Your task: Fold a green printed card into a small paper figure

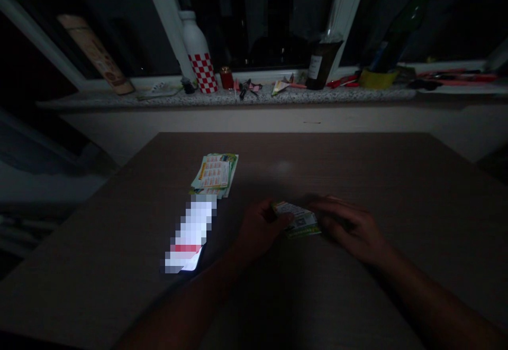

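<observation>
One leaflet (304,223) is over the table (357,165) near me, pinched by the left hand (262,228), while the right hand (355,228) curves, loosely parted, by the leaflet's right edge, contact too dark to tell; light, steady pressure should avoid creases.

The leaflet (302,221) is white and green, the paper stack (214,174) pale green and white with orange print, the bottle (203,70) white with red checks, the windowsill (262,100) speckled grey, the table (337,167) greyish brown.
</observation>
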Demonstrator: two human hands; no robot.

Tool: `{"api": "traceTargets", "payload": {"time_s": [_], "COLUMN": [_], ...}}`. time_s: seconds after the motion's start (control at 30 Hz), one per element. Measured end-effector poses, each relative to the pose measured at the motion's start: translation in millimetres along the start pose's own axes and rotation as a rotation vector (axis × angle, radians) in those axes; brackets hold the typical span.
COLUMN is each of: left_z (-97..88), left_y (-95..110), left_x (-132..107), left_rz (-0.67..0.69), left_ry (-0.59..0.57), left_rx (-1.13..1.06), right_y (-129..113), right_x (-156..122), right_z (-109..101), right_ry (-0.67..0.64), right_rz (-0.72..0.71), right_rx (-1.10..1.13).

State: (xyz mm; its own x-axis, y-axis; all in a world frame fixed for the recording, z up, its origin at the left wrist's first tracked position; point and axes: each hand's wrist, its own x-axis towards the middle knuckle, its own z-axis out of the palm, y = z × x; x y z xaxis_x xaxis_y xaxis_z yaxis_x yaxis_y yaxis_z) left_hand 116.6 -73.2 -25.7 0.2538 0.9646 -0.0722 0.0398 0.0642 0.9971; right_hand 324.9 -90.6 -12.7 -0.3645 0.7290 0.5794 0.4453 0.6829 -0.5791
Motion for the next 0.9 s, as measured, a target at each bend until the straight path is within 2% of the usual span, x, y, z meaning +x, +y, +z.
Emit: {"api": "traceTargets", "payload": {"time_s": [0.13, 0.23, 0.33, 0.43, 0.6, 0.77, 0.9], "left_z": [0.1, -1.3, -4.8, -7.7, -6.7, -5.5, -4.3], "left_y": [-2, -1, 1, 4, 6, 7, 7], "left_x": [-5, -8, -6, -4, -5, -6, -5], "left_rz": [0.189, 0.449, 0.732, 0.901, 0.971, 1.061, 1.082], "left_ry": [0.053, 0.059, 0.069, 0.077, 0.027, -0.023, -0.059], "left_rx": [0.411, 0.645, 0.762, 0.826, 0.954, 0.944, 0.970], "right_y": [1, 2, 1, -2, -4, -6, -9], "right_x": [1, 2, 2, 1, 2, 4, 4], "right_z": [6, 8, 6, 5, 10, 14, 14], "right_ry": [0.065, 0.081, 0.061, 0.071, 0.114, 0.158, 0.162], "right_rz": [-0.033, -0.080, -0.129, -0.184, -0.182, -0.170, -0.123], "right_rx": [-0.045, -0.108, -0.201, -0.263, -0.321, -0.358, -0.360]}}
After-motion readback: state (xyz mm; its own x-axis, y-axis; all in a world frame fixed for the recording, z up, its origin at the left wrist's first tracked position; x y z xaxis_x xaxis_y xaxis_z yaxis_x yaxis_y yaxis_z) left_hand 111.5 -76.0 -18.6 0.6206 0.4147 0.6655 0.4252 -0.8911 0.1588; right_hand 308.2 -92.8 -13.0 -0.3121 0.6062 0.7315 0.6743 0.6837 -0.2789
